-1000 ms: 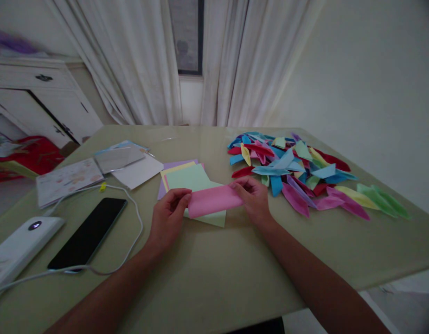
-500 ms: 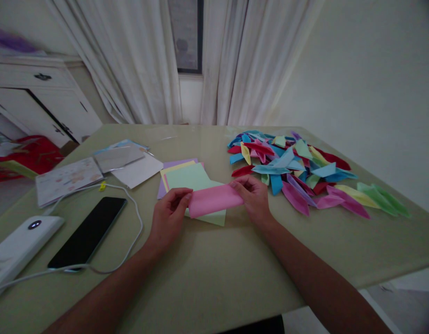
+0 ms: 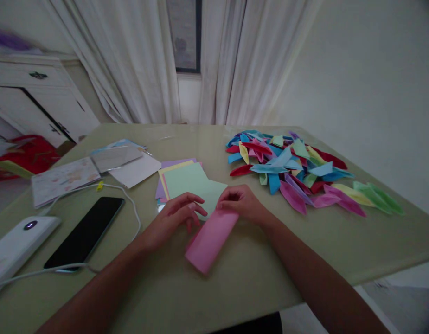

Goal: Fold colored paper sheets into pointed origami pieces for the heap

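Observation:
A folded strip of pink paper hangs at a slant from my right hand, whose fingers pinch its upper end. My left hand is off to the left of the strip, fingers spread and curved, with nothing in them. Just beyond both hands lie loose paper sheets, a light green sheet on top with yellow and purple sheet edges showing below it. The lower part of the green paper is partly hidden behind my hands.
Several folded colored paper pieces are heaped at the right. On the left lie a black phone, a white power bank with a looping cable, a printed white packet and a clear plastic sleeve.
My left hand has let go of the pink paper and opened. The strip has swung from level to slanting, its free end now lower and nearer to me.

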`<state>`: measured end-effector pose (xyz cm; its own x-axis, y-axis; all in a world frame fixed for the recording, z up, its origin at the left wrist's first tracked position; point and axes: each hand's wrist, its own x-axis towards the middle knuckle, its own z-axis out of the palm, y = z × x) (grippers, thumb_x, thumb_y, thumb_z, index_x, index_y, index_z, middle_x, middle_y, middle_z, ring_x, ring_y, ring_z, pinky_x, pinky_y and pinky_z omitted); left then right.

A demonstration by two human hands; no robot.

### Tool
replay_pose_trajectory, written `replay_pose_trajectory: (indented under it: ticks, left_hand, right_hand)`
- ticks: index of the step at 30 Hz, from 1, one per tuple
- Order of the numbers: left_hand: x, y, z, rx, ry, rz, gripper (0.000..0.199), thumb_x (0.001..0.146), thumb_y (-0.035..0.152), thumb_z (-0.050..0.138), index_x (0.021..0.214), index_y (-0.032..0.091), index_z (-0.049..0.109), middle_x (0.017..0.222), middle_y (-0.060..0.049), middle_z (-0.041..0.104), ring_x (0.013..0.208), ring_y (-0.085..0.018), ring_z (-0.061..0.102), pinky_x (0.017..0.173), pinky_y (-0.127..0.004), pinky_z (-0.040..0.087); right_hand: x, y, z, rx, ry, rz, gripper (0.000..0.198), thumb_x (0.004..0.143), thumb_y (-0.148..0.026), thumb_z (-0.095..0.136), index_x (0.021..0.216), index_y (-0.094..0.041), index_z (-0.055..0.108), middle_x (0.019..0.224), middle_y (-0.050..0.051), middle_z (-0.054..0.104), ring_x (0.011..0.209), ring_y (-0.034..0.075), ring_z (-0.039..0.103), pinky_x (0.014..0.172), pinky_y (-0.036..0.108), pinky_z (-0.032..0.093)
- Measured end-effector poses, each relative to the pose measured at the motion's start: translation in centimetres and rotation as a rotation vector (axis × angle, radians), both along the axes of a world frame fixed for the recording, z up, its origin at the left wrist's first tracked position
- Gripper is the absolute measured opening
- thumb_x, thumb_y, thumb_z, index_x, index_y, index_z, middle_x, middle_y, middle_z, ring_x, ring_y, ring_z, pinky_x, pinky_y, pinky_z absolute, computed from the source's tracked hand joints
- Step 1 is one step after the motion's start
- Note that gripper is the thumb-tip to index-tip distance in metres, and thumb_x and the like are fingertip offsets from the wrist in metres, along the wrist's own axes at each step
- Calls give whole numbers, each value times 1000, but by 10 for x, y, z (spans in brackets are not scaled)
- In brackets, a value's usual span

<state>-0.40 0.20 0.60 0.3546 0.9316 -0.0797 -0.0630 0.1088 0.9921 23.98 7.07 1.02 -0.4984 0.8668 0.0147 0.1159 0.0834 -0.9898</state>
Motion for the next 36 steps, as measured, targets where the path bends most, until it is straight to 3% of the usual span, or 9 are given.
replay_pose_trajectory:
  ticks: [2,5,8,12,14,18,36]
  left_hand:
    - [6,-6,1,22,114,-81,40,97,49,64,124,20,68,91,-5,72,66,-15,62,57,-24,44]
    - [15,-13,0,142,275,-87,31,91,46,74,104,18,76,81,-2,70,67,-14,58,58,-23,40]
    - [18,-12,-2,180,320,20,26,93,44,72,91,19,79,79,-3,73,70,-15,61,61,-24,43]
    - [15,-6,-3,138,170,299,28,87,47,77,88,19,78,79,-3,74,67,-15,61,58,-23,46]
    - [15,-6,-3,110,97,403,30,86,48,78,88,18,77,77,-2,72,63,-14,60,54,-22,46]
    - [19,-7,-2,103,25,407,29,84,46,81,86,18,77,80,-3,73,68,-14,62,57,-22,49]
    - [22,-10,6,140,15,467,23,85,40,80,90,18,79,77,-1,73,62,-11,60,55,-21,49]
  right_hand:
    - [-3,-7,0,22,-24,102,25,72,-38,91,73,-15,80,66,2,73,60,12,60,57,23,42]
    - [-9,-15,-3,50,-23,153,24,75,-37,90,74,-16,80,67,2,73,62,13,62,60,24,44]
    - [-13,-16,-7,31,47,81,24,76,-38,90,81,-16,80,73,2,74,66,13,63,62,24,46]
    - [-13,-10,-10,-90,190,-4,41,75,-40,91,107,-19,78,95,4,76,77,14,66,70,25,50]
    - [-13,-9,-11,-131,220,19,37,75,-42,91,99,-17,77,91,3,74,78,14,65,71,26,50]
    - [-13,-12,-11,-131,214,34,32,80,-42,88,80,-14,73,76,1,68,70,13,60,65,25,45]
    - [-11,-17,-7,-153,181,67,36,77,-43,90,77,-14,69,71,-1,62,65,12,56,62,25,41]
